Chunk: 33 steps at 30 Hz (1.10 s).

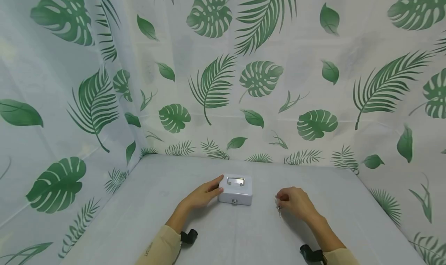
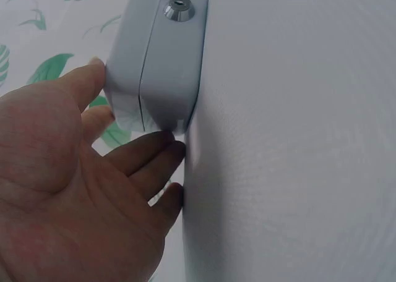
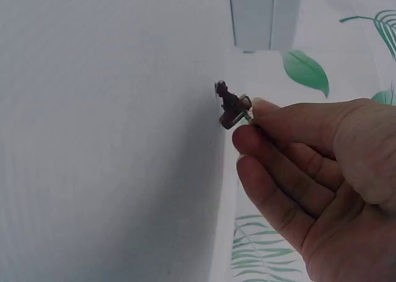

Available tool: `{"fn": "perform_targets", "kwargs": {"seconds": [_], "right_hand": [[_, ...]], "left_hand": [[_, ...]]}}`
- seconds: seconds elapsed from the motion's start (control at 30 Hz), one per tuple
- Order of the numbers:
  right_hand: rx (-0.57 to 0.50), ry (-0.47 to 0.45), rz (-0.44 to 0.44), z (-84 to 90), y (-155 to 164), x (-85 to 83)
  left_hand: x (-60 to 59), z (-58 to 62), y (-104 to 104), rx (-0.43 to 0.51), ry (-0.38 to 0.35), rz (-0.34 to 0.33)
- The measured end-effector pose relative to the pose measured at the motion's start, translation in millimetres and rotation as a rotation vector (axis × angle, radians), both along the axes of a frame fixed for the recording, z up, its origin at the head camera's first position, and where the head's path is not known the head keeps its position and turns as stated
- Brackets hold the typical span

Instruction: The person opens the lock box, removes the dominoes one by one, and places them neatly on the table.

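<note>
1. Right hand [image 1: 296, 203]. Thumb and fingertips pinch small metal keys [image 3: 232, 110], which jut beyond the grip; their number is too blurred to tell. A firm pinch, well back from the tips, should limit swivelling.
2. Left hand [image 1: 203, 194]. Fingers loosely extended, touching the left side of the white box [image 1: 240, 198] without wrapping round it. Light, even pressure probably suffices to steady it; a hard push could slide it toward the table's right edge.
3. White box. Stands on the table [image 1: 139, 218], near the far edge, about midway between left and right edges; lid [image 1: 244, 189] down, handle [image 1: 235, 179] lying flat on it.
4. Lock [image 2: 179, 10]. Set in the front face, which is turned toward the person; its slot shows. The left fingers are best kept clear of it, as here.
5. Keys in relation to box. Apart from it, on the side toward the table's right edge.
</note>
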State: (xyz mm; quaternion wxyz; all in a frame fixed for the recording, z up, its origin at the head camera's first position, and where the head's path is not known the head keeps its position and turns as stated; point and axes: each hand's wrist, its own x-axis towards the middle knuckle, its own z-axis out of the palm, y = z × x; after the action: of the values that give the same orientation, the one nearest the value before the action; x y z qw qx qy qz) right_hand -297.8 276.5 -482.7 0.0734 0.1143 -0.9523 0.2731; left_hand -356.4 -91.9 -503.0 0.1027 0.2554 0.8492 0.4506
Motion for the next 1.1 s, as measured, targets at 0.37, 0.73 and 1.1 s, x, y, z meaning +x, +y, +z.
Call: {"fn": "perform_targets", "kwargs": {"seconds": [0.37, 0.73, 1.1], "right_hand": [[-0.085, 0.013, 0.049, 7.5, -19.4, -4.8], [-0.215, -0.002, 0.07, 13.8, -29.0, -5.5], [-0.267, -0.01, 0.085, 21.3, -45.8, 1.7]], "left_hand": [[0.2, -0.3, 0.3, -0.006, 0.0, -0.001], [-1.3, -1.3, -1.2, -0.006, -0.006, 0.008], [1.7, 1.7, -0.4, -0.002, -0.003, 0.004]]}}
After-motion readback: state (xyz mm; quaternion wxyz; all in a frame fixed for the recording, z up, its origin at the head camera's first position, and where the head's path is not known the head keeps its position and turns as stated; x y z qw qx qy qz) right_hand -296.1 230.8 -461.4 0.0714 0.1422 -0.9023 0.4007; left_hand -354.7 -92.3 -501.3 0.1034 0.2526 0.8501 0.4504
